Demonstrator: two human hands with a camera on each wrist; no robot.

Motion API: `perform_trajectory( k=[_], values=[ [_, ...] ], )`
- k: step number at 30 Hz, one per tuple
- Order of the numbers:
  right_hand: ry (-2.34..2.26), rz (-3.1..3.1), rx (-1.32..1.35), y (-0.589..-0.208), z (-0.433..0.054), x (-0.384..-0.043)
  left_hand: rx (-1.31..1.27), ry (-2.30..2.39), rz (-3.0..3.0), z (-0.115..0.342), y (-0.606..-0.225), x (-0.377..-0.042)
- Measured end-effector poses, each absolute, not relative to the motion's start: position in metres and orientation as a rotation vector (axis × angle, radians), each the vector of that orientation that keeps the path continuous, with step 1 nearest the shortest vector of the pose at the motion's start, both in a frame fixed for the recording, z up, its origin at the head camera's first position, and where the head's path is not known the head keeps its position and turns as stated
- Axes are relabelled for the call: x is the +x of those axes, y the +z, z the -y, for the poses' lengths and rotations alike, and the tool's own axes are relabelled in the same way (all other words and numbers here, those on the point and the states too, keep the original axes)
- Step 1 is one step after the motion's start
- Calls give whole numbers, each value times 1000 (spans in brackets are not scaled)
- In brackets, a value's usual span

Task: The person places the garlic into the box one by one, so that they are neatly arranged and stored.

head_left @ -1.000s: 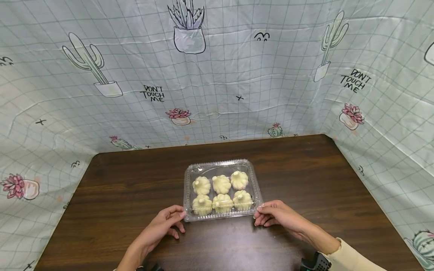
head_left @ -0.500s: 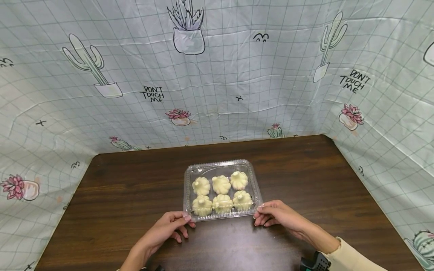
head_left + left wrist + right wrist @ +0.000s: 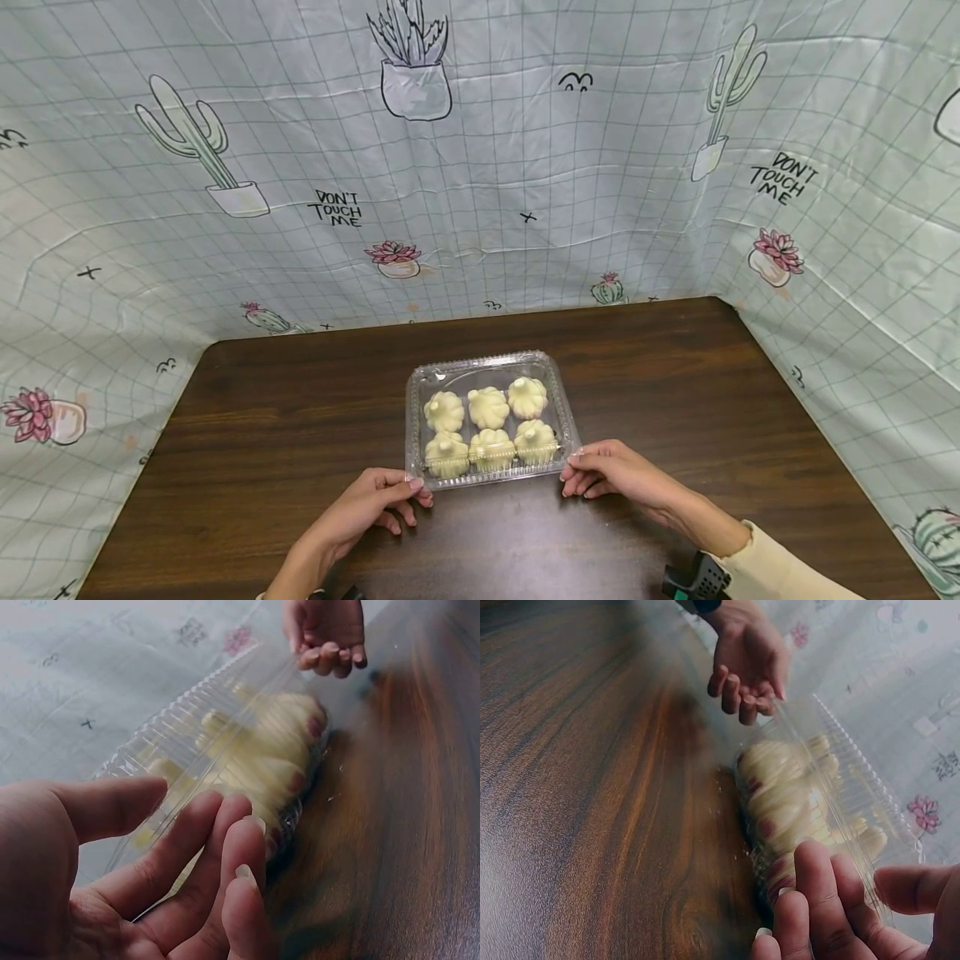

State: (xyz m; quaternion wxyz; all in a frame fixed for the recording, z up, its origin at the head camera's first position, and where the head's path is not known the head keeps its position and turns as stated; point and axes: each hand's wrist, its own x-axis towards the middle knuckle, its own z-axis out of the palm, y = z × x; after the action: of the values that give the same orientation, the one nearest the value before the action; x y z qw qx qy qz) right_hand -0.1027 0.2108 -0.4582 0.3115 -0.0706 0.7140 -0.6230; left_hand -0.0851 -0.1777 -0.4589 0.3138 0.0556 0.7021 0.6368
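Observation:
A clear plastic clamshell container (image 3: 480,363) lies on the brown table with its lid down. Inside are several pale yellow, ridged pieces (image 3: 490,408) shaped like garlic bulbs, in two rows. My left hand (image 3: 371,504) pinches the container's near left corner between thumb and fingers. At the near right corner, my right hand (image 3: 615,477) pinches the rim the same way. The wrist views show the lid's ridged edge running between the two hands, and reddish spots (image 3: 298,780) low on the pieces. Whether the lid's rim is fastened cannot be made out.
The dark wood-grain table (image 3: 300,400) extends around the container. A light grid-patterned cloth (image 3: 480,167) with printed cacti hangs behind it and along both sides. Black devices (image 3: 697,577) are strapped at the wrists.
My left hand has shifted slightly right, from the container's left side onto its near left corner, thumb now over the rim. My right hand and the container stay nearly in place.

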Motion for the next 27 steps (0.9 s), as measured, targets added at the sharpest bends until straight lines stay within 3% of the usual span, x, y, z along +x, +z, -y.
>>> perform_trajectory(
  k=[27],
  values=[
    [-1643, -1886, -174, -459, -209, -102, 81, 1719, -1836, 176, -460, -89]
  ],
)
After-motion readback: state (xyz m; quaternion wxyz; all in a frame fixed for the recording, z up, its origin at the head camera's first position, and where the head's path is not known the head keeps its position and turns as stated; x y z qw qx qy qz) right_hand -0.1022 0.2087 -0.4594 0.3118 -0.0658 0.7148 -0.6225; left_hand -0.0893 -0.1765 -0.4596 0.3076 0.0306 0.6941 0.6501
